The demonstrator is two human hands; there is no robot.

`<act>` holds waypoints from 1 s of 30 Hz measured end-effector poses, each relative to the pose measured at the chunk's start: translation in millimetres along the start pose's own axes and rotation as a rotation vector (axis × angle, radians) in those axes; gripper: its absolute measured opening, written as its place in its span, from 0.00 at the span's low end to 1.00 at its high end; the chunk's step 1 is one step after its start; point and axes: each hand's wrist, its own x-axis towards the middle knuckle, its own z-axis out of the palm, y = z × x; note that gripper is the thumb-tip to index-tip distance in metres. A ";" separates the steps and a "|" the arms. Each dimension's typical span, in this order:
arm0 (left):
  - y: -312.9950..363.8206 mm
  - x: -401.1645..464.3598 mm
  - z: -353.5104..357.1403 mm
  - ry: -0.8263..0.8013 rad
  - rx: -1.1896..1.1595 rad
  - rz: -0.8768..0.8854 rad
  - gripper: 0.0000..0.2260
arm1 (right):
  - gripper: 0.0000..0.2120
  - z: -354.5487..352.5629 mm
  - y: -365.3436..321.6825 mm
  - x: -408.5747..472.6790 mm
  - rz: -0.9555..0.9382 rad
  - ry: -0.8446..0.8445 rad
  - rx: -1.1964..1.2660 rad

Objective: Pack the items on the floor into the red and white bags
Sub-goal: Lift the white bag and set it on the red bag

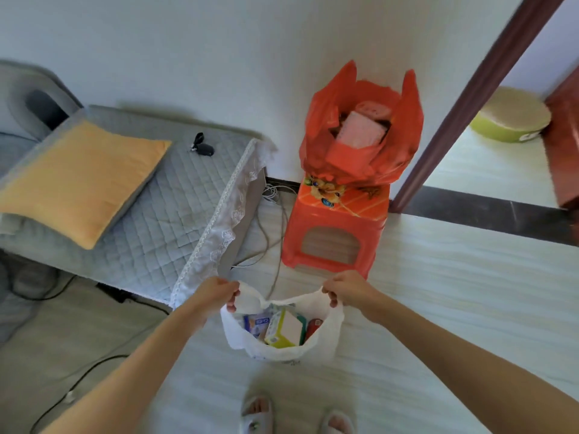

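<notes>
Both hands, left (216,292) and right (346,289), have a curled grip on the handles of the thin white plastic bag (327,339) hanging over the floor, boxes inside half hidden, while the red plastic bag (316,145) sits on the orange plastic stool (338,211), contents blurry.

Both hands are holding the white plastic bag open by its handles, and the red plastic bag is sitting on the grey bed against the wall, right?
Not quite. The left hand and right hand do grip the white plastic bag by its handles, but the red plastic bag sits on the orange plastic stool beside the grey bed, as the head view shows.
</notes>
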 end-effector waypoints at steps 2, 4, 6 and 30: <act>37.7 -41.5 -14.6 -0.015 0.027 -0.003 0.15 | 0.13 -29.6 -21.4 -46.3 -0.003 -0.006 -0.029; 72.8 -81.6 -27.1 -0.040 0.088 0.012 0.14 | 0.14 -60.0 -39.3 -89.4 -0.017 0.006 -0.038; 106.3 -114.3 -37.4 -0.079 0.100 0.036 0.13 | 0.14 -90.6 -57.1 -126.8 -0.040 0.028 -0.032; 494.0 -160.4 -150.3 -0.167 -0.148 0.758 0.09 | 0.19 -363.6 -323.7 -184.5 -0.421 0.609 0.317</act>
